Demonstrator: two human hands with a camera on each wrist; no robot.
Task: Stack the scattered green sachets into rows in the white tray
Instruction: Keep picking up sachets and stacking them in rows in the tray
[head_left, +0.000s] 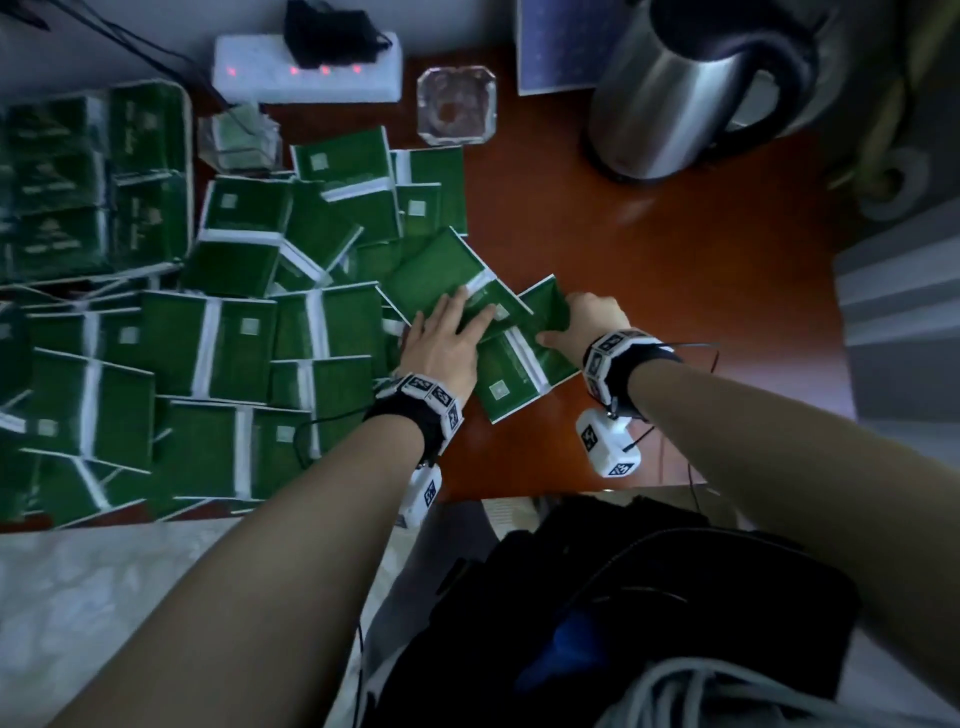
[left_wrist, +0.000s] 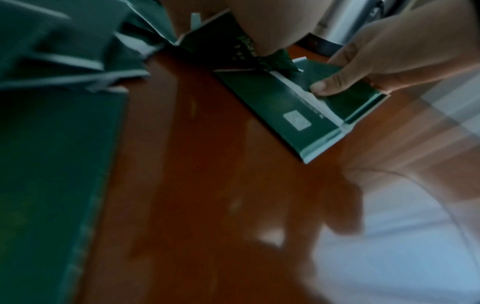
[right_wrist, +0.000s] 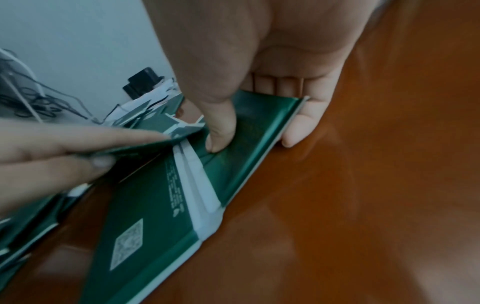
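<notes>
Sachets (head_left: 208, 312) lie scattered left of the left hand (head_left: 447, 343), fingers flat on one; white tray (head_left: 188, 156) beyond them. Left wrist view: right hand (left_wrist: 389, 61) pinches a sachet (left_wrist: 285, 111) on the bench (left_wrist: 207, 185). Right wrist view: thumb on top, fingers beneath.

A glossy reddish-brown desk (head_left: 649, 270) is set against a pale wall (right_wrist: 78, 41), and dim light is reflected in patches on its surface. At its back edge a steel kettle (head_left: 691, 88), a glass ashtray (head_left: 456, 104) and a white power strip (head_left: 306, 67) with red lights are seen.
</notes>
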